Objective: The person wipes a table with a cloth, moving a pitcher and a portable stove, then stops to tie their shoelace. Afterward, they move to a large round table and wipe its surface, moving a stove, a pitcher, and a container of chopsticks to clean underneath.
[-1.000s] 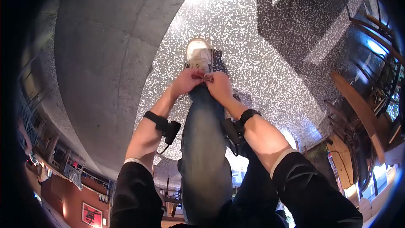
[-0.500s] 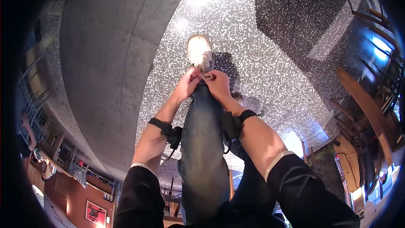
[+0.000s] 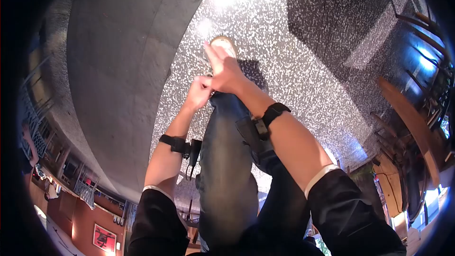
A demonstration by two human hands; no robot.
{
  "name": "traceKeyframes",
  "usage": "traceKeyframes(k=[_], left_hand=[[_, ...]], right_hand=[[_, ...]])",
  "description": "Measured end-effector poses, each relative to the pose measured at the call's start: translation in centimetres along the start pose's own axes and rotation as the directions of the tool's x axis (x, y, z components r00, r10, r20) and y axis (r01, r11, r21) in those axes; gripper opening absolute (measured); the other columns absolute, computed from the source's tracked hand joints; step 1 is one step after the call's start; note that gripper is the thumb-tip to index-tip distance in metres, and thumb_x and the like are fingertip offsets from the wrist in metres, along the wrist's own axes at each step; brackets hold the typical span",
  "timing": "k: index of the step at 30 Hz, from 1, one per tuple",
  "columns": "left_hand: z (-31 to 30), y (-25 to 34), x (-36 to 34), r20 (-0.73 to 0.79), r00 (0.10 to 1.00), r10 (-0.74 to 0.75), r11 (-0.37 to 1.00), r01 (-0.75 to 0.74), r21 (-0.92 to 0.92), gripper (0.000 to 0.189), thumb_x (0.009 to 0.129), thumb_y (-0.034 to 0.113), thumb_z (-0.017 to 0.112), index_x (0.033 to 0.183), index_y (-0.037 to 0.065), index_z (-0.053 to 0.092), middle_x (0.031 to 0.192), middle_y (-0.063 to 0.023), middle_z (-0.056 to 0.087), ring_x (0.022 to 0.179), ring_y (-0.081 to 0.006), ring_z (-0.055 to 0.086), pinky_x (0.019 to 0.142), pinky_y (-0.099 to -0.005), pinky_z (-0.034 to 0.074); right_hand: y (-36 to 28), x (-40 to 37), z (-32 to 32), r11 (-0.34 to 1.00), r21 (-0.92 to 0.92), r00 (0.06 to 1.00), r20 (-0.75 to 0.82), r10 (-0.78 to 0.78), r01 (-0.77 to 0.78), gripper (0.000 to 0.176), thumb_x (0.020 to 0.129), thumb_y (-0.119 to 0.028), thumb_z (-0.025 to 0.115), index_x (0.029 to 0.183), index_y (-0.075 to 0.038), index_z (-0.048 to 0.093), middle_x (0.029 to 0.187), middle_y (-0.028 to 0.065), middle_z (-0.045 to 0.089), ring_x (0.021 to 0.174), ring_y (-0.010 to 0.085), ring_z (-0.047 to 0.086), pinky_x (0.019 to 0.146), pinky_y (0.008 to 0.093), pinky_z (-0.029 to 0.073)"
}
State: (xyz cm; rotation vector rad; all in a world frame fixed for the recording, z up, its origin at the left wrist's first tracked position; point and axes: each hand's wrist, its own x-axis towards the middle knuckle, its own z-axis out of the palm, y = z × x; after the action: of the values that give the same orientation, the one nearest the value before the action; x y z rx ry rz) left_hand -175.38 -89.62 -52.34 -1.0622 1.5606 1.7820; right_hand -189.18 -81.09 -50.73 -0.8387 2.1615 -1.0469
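A pale shoe (image 3: 224, 43) on an outstretched foot shows only its toe; the rest, laces included, is behind my right hand (image 3: 224, 72). That hand lies across the shoe with its fingers stretched out and apart, its thumb side close to my left hand. My left hand (image 3: 199, 93) is closed, thumb against fingers, by the trouser cuff at the ankle; what it pinches is hidden or too small to name. Blue jeans (image 3: 226, 151) cover the leg below both hands. Each forearm wears a black strap with a small device.
Speckled floor (image 3: 303, 85) surrounds the foot, with a smooth grey floor area (image 3: 113, 66) to the left. Dark chairs and a curved wooden piece (image 3: 412, 128) stand at the right. A red framed picture (image 3: 104, 238) hangs lower left. Another person's arm shows at the far left.
My right hand has moved up and left over the shoe, and its fingers have opened from a pinch on the lace. My left hand has shifted slightly left and down, still closed.
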Motion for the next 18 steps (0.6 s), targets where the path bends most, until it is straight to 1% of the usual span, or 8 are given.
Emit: traceKeyframes(k=[1,3,4,5,9,12,17,18], left_hand=[[-0.3,-0.7,0.5,-0.006,1.000,0.012,1.000,-0.012,0.004,0.015,0.090,0.003,0.057,0.099,-0.003,0.068,0.082,-0.0031,0.068,0.074,-0.0075,0.058,0.067,-0.0244,0.049],[-1.0,-1.5,1.2,-0.049,0.998,0.042,0.999,-0.042,0.014,0.017,0.094,0.009,0.058,0.105,0.000,0.067,0.080,-0.0011,0.067,0.067,-0.0069,0.057,0.058,-0.0241,0.045],[-1.4,1.9,0.2,-0.037,0.997,0.069,0.961,-0.056,0.270,0.019,0.094,0.005,0.054,0.108,-0.002,0.065,0.084,-0.0040,0.069,0.073,-0.0091,0.061,0.067,-0.0253,0.050],[-1.7,1.6,1.0,-0.043,0.995,0.088,0.958,-0.073,0.276,0.019,0.094,0.005,0.054,0.108,-0.002,0.065,0.084,-0.0040,0.069,0.073,-0.0091,0.061,0.067,-0.0253,0.050],[-1.9,2.2,3.8,0.053,0.993,0.103,0.976,-0.111,0.186,0.022,0.095,0.006,0.050,0.109,-0.001,0.065,0.092,-0.0083,0.071,0.087,-0.0102,0.065,0.080,-0.0275,0.052],[-0.8,3.5,4.2,-0.089,0.966,0.243,0.888,-0.184,0.420,0.023,0.098,0.015,0.048,0.111,0.005,0.065,0.090,-0.0081,0.071,0.086,-0.0116,0.066,0.078,-0.0297,0.052],[2.0,2.9,6.5,-0.261,0.904,0.337,0.937,-0.298,0.180,0.022,0.097,0.018,0.049,0.106,0.005,0.064,0.073,-0.0094,0.062,0.069,-0.0187,0.062,0.064,-0.0319,0.049],[2.1,1.9,7.5,-0.217,0.949,0.229,0.967,-0.247,-0.060,0.023,0.099,0.021,0.047,0.101,0.004,0.063,0.071,-0.0063,0.061,0.065,-0.0159,0.059,0.060,-0.0305,0.046]], right_hand=[[-0.3,0.2,-1.5,0.989,-0.118,0.991,0.093,0.100,-0.089,0.046,0.087,-0.034,0.064,0.121,-0.003,0.060,0.089,0.0229,0.067,0.084,0.0420,0.063,0.083,0.0463,0.050],[3.7,-0.8,0.4,0.990,-0.113,0.867,-0.498,0.014,-0.081,0.039,0.086,-0.035,0.065,0.110,-0.005,0.066,0.085,0.0204,0.067,0.080,0.0373,0.065,0.077,0.0447,0.051],[5.0,-1.9,-0.2,0.955,-0.035,0.949,-0.124,0.289,-0.295,0.035,0.084,-0.036,0.066,0.101,-0.005,0.067,0.088,0.0194,0.067,0.088,0.0364,0.063,0.080,0.0443,0.050],[5.9,-2.7,-1.1,0.864,-0.053,0.825,0.273,0.495,-0.501,0.033,0.083,-0.037,0.067,0.092,-0.005,0.069,0.092,0.0184,0.067,0.096,0.0355,0.062,0.084,0.0440,0.049],[7.6,-2.2,-1.5,0.896,-0.125,0.828,0.345,0.442,-0.426,0.027,0.080,-0.035,0.070,0.081,-0.007,0.068,0.084,0.0142,0.067,0.088,0.0331,0.064,0.077,0.0426,0.051],[8.3,-1.9,-1.0,1.000,-0.006,0.978,0.207,-0.025,0.027,0.024,0.077,-0.029,0.074,0.085,-0.006,0.072,0.079,0.0128,0.069,0.074,0.0290,0.065,0.072,0.0374,0.052],[9.1,-0.1,-0.8,0.994,0.009,0.855,0.511,0.090,-0.110,0.022,0.079,-0.025,0.072,0.082,-0.003,0.072,0.076,0.0122,0.071,0.069,0.0257,0.066,0.069,0.0347,0.052],[9.0,0.3,-0.8,0.967,0.095,0.801,0.583,0.138,-0.236,0.020,0.081,-0.023,0.070,0.081,-0.003,0.071,0.075,0.0112,0.070,0.070,0.0218,0.066,0.069,0.0341,0.051]])
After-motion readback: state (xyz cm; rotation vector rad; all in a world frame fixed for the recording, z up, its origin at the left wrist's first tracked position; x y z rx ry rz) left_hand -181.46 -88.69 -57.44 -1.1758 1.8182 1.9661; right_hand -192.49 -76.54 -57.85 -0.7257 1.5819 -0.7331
